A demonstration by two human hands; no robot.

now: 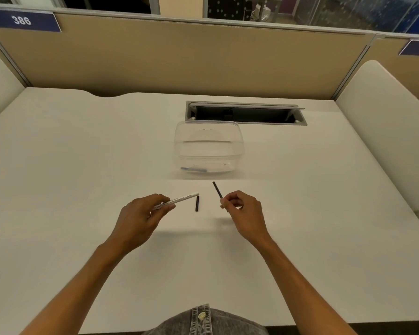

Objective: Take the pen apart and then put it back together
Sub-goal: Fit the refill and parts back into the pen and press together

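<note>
Gripping white barrel (179,199) in left hand (140,215), black refill (217,189) in right hand (243,210)

- A white surface (82,165) fills most of the view.
- A clear plastic container (208,147) stands near the middle of the surface, toward the far edge.
- A grey cable hatch (246,113) lies open just behind the container, by the far edge.
- A tan partition (179,56) runs along the far edge.
- A blue label (22,20) reading 386 sits at the partition's upper left corner.
</note>
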